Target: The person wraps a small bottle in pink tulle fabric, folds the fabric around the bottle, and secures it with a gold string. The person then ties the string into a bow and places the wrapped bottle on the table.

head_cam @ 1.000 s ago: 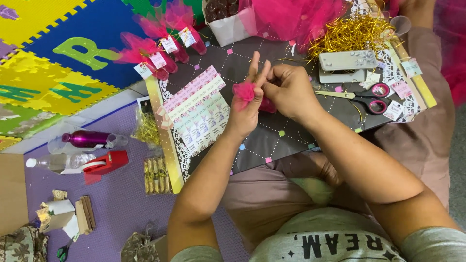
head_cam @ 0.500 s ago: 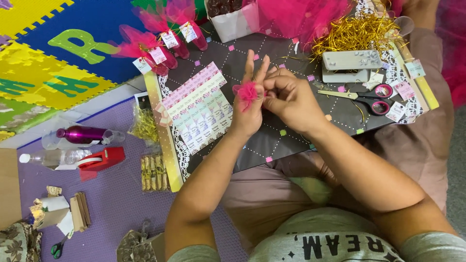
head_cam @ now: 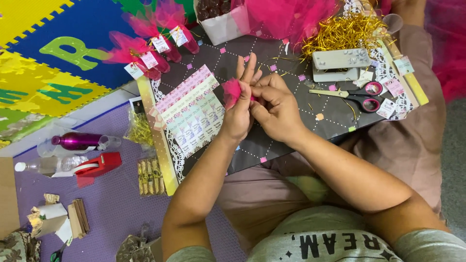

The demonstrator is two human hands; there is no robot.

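Pink netting, a small tuft [head_cam: 232, 92], sits pinched in your left hand [head_cam: 240, 114], whose upper fingers stand straight. Your right hand [head_cam: 276, 109] presses against it, fingers curled tight at the tuft, above the dark board [head_cam: 291, 140] on your lap. Just left lies a sheet of labels [head_cam: 191, 114]; right, scissors [head_cam: 357, 97]. Farther off sit gold shreds [head_cam: 340, 31] and pink bundles [head_cam: 145, 46].

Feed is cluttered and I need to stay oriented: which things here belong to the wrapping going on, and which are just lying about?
In the job:
- left hand and right hand, both on the pink tulle bundle
- finished pink favours
- sheet of tags
- gold ribbon shreds
- scissors

Lying about:
- red tape dispenser
- purple bottle
- foam letter mat
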